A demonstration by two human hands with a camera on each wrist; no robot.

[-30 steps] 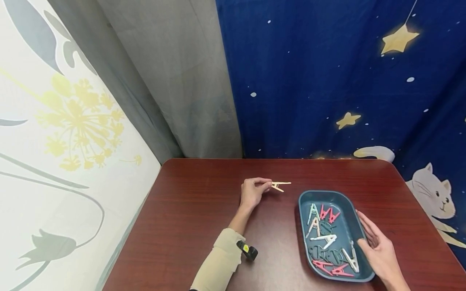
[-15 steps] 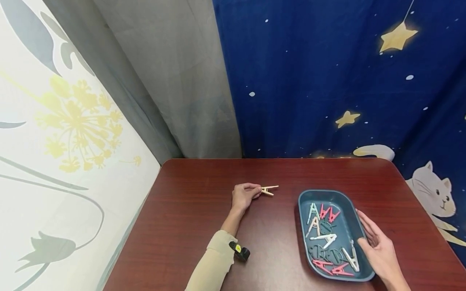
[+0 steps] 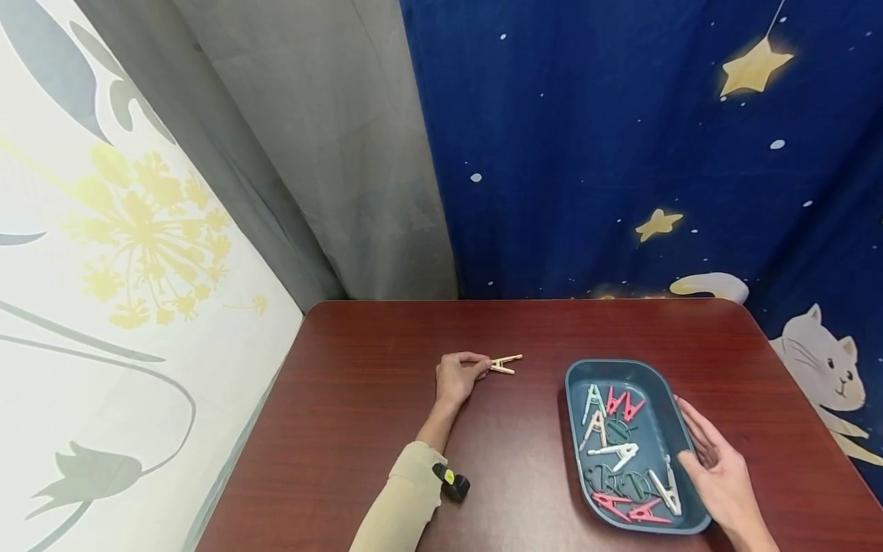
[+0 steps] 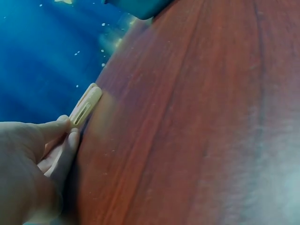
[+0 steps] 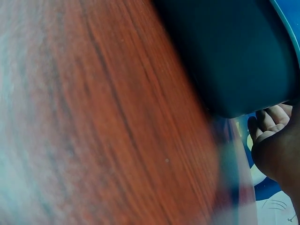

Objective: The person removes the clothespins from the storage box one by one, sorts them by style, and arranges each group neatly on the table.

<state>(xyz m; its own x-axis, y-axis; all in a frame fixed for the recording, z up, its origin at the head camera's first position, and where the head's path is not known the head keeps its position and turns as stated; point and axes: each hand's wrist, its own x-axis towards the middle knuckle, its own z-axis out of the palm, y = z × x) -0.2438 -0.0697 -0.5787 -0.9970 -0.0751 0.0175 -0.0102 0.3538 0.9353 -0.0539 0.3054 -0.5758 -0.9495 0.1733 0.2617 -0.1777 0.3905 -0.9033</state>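
Observation:
My left hand (image 3: 455, 379) pinches a cream clothespin (image 3: 507, 368) by one end between thumb and fingertips, low over the middle of the table. In the left wrist view the clothespin (image 4: 86, 105) sticks out past the fingertips, seen edge-on. On the right is a dark blue-grey plastic tub (image 3: 624, 366) with several clothespins lying in it: pink, white, pale green and peach, plus dark green ones that blend with its floor. My right hand (image 3: 720, 471) holds the tub's right side, thumb at the rim and fingers along the outer wall.
A reddish-brown wooden table (image 3: 372, 399) bears everything. Behind it hang a grey curtain (image 3: 345, 153) and a dark blue curtain (image 3: 552, 153) with stars. At the left stands a white panel (image 3: 207, 368) with a plant print. A small black device (image 3: 451, 483) sits on the left wrist.
The left hand has moved left and slightly down with the cream clothespin, away from the tub, slowing at the end. The right hand and tub have stayed put.

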